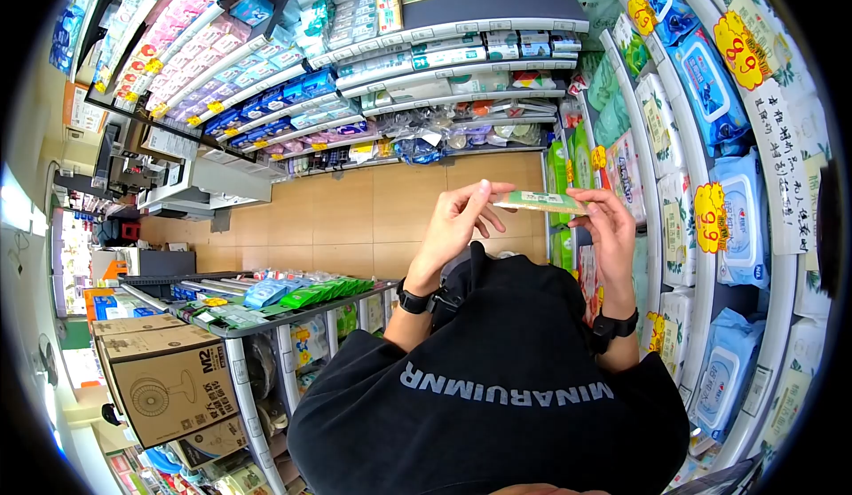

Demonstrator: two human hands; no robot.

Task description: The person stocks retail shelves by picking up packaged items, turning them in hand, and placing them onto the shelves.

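Note:
A thin, flat green-and-tan packet [541, 200] with a pale printed label is held level in front of my chest, above the tiled floor. My left hand [457, 224] grips its left end, the thumb along the near side and the other fingers partly behind it. At the opposite end, my right hand [608, 224] pinches the packet between thumb and fingers. Its printing is too small to read. Each wrist wears a dark band, and black sleeves cover the upper arms.
Ahead, a shelf unit [453, 29] carries many packaged goods. Close on the right, shelves hold blue wipe packs [710, 87] and yellow price tags [710, 217]. To the left stand a low display shelf [266, 317] and a cardboard fan box [169, 388]. Tiled floor [346, 215] lies between.

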